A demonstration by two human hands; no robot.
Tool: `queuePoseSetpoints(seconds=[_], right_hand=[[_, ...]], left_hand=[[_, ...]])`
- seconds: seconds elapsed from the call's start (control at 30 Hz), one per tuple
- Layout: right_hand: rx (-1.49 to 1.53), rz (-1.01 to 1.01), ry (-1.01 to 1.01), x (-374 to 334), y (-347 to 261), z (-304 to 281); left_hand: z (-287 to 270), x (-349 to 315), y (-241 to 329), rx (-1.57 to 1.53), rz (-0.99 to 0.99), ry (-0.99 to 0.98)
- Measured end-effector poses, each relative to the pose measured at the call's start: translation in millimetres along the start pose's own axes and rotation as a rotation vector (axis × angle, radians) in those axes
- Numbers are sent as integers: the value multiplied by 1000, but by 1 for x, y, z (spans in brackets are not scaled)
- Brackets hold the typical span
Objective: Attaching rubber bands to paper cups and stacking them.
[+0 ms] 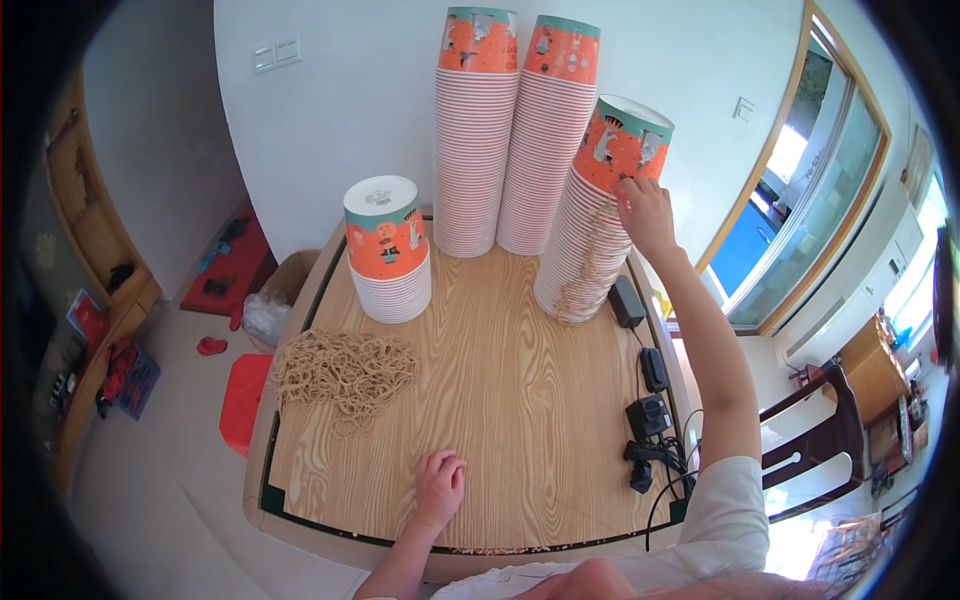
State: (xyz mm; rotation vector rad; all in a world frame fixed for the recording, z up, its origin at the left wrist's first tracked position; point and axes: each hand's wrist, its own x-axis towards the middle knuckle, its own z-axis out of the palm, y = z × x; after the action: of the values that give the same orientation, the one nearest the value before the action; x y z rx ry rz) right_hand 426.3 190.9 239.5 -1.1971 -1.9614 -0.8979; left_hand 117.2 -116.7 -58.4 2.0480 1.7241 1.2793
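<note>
My right hand (647, 212) reaches to the right-hand stack of paper buckets (600, 215), its fingers pinched against the orange side of the top bucket. Strands of tan twine (592, 262) run from just below these fingers down the stack's side toward the table; the exact grip is partly hidden. My left hand (440, 487) rests near the table's front edge with curled fingers and nothing visible in them. A loose heap of the same twine (345, 378) lies at the table's left, in front of a short bucket stack (388, 250). All the buckets are upside down.
Two tall bucket stacks (476, 150) (550, 150) stand at the back against the wall. Black adapters and cables (650, 415) lie along the right edge of the wooden table (500, 400). A red stool (243, 405) is at the left, a dark chair (815, 450) at the right.
</note>
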Motion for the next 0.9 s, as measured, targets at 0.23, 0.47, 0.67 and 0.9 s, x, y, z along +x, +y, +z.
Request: queuePoseSetpoints(seconds=[0.23, 0.47, 0.67, 0.9], right_hand=[[95, 28, 46, 9, -21, -7], [495, -183, -26, 3, -119, 15], [910, 41, -334, -29, -187, 131], [1297, 606, -570, -21, -236, 243]], left_hand=[[-4, 3, 3, -17, -24, 3], [-40, 98, -29, -21, -82, 132], [-92, 239, -90, -253, -312, 230], [-73, 340, -205, -328, -414, 329]])
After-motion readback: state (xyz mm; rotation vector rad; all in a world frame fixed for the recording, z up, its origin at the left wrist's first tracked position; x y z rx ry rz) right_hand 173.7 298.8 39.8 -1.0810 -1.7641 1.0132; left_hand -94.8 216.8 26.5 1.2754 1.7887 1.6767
